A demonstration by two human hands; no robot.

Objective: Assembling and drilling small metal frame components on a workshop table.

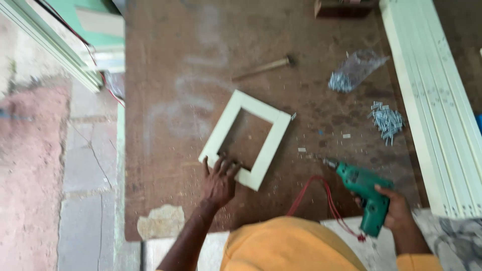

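The left hand (219, 178) lies flat, palm down, fingers spread and pointing toward twelve o'clock, the bare forearm running back toward seven o'clock. The right hand (396, 206) sits at four o'clock, curled in a closed grip around a handle, wrist bent slightly inward, an orange sleeve showing near the elbow.

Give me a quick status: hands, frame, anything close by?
Left hand pressing white frame flat on bench. Right hand gripping green drill, bit clear of frame. Loose screws, hammer beyond.
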